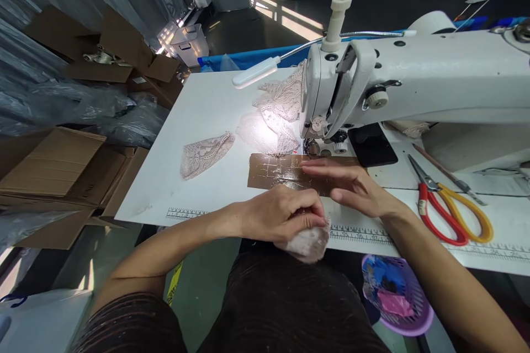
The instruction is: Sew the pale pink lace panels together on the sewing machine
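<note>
My left hand (284, 212) is closed on a bunched piece of pale lace fabric (308, 242), held over the table's front edge. With its fingers stretched out, my right hand (358, 187) lies over a brown taped plate (275, 170) and holds nothing that I can see. Just behind that plate stands the needle area of a white sewing machine (323, 88). More lace (284, 102) is heaped left of the machine head, lit by a lamp (256, 73). A separate lace piece (207, 154) rests flat farther left.
Scissors (447, 204) with red and yellow handles lie right of my right hand, near a black phone (372, 144). A printed ruler (360, 234) runs along the front of the white table (165, 176). Cardboard boxes (66, 176) stand left; a purple basket (418, 317) sits below.
</note>
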A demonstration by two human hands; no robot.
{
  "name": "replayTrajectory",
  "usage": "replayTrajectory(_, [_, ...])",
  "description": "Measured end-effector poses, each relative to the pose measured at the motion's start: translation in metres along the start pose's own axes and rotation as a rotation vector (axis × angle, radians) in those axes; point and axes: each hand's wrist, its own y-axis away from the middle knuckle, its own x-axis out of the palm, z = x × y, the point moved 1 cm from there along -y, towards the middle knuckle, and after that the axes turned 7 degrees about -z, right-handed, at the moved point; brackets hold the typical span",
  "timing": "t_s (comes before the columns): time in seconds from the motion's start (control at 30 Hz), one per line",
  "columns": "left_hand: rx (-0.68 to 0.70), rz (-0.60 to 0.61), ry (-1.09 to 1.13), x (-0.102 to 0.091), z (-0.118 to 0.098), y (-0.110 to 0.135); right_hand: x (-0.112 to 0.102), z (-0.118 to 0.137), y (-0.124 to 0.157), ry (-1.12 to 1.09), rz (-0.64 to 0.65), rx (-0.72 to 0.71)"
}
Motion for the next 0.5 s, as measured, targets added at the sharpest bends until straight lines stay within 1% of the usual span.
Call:
replayTrajectory(0.07, [-0.03,-0.075,-0.008,0.0,-0.007,-0.004,0.004,0.002,0.001,-0.276,0.168,0.029])
replayTrajectory(0.1, [-0.054,-0.123,-0.037,-0.003,-0.007,-0.005,0.006,0.001,0.002,-0.366,0.234,0.075])
replayTrajectory(0.17, [-0.103,-0.181,-0.103,-0.013,0.0,-0.008,0.01,-0.002,0.003,-0.43,0.314,0.216])
replayTrajectory(0.2, [-0.132,-0.177,-0.127,-0.019,0.005,-0.009,0.011,-0.004,0.003,-0.42,0.321,0.287])
replayTrajectory(0.27, [-0.188,-0.135,-0.158,-0.03,0.017,-0.009,0.011,-0.006,0.003,-0.372,0.28,0.378])
replayTrajectory(0.33, [-0.185,-0.125,-0.212,-0.038,0.029,-0.009,0.01,-0.007,0.002,-0.331,0.206,0.38])
replayTrajectory(0.4, [-0.099,-0.189,-0.34,-0.04,0.039,-0.008,0.01,-0.008,0.001,-0.304,0.117,0.36])
replayTrajectory(0.5, [0.084,-0.315,-0.584,-0.035,0.05,-0.008,0.011,-0.012,-0.002,-0.242,-0.058,0.341])
